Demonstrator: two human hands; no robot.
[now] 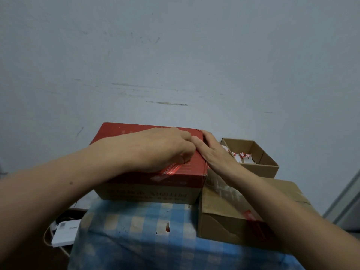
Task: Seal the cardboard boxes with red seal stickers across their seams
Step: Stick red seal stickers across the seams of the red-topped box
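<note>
The red-topped box (150, 172) sits on the checked cloth (136, 240), a red sticker (171, 170) near its front edge. My left hand (161, 151) lies on the lid, fingers curled; I cannot tell if they pinch anything. My right hand (212, 152) lies flat and spread against the box's right edge. If I push unevenly, the sticker could wrinkle or miss the seam. The small open box (268, 166) behind holds red-and-white sticker scraps (242, 155). The brown box (224, 217) beside me already wears a red sticker.
</note>
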